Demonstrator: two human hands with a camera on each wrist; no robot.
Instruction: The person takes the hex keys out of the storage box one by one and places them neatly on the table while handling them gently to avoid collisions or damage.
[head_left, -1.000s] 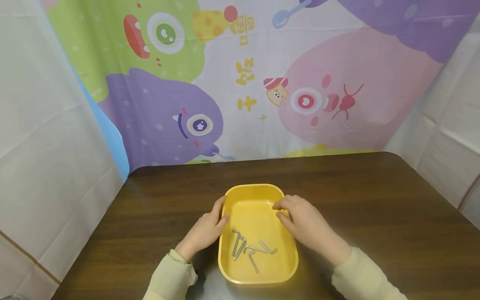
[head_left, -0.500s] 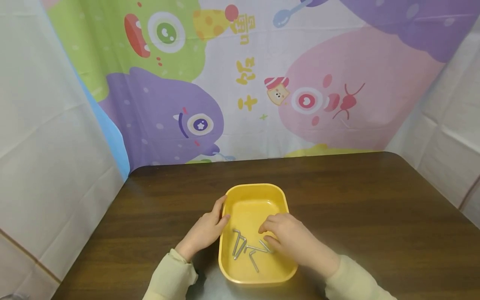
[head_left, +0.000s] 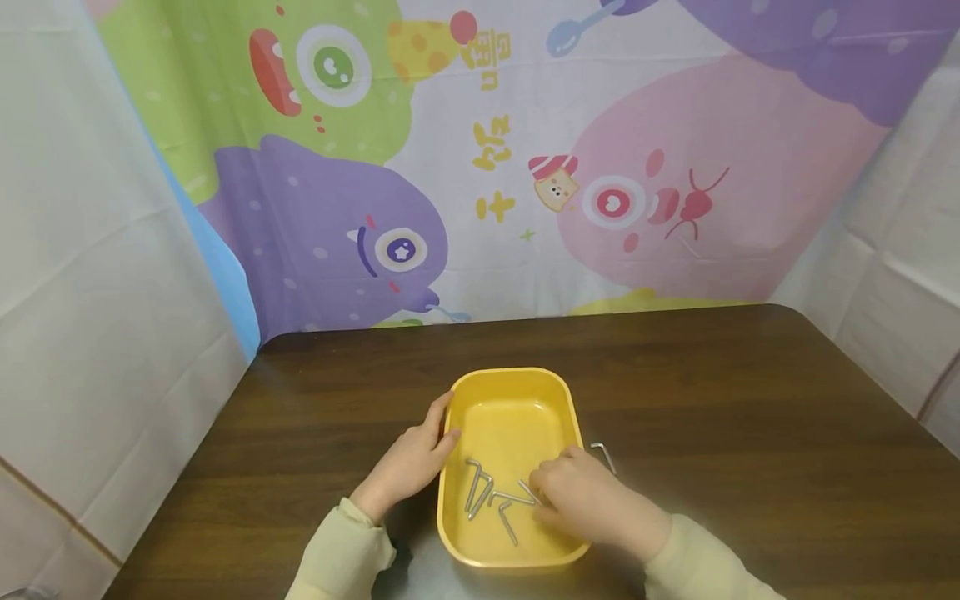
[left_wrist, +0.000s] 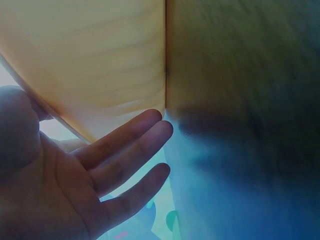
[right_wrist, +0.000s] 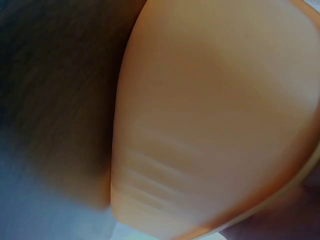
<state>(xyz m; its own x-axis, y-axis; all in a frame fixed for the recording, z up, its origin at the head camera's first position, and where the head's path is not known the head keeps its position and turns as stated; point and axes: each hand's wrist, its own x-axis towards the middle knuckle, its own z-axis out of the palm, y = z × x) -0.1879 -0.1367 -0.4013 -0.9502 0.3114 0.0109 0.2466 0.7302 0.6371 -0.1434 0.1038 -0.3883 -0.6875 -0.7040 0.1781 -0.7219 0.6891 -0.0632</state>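
Note:
A yellow tray (head_left: 501, 429) stands on the table with several L-shaped hex keys (head_left: 507, 525) lying in its near half. My left hand (head_left: 408, 460) holds the tray's left side, thumb over the rim. Seen in the left wrist view, the fingers (left_wrist: 131, 138) extend along the outer wall (left_wrist: 105, 55). My right hand (head_left: 581, 498) reaches over the right rim, its curled fingers pinching the rightmost hex key (head_left: 527, 490), whose bent end they hide. The right wrist view mostly shows the tray's outer wall (right_wrist: 210, 110); the fingertips are hidden there.
Another hex key (head_left: 603, 457) lies on the dark wooden table (head_left: 735, 400), just right of the tray. A cartoon-print curtain (head_left: 517, 267) hangs at the table's far edge. White cloth (head_left: 120, 208) closes off both sides.
My right hand has moved from the tray's right rim down and left into the tray, and its fingers have closed. The hex key on the table now shows. My left hand stays put.

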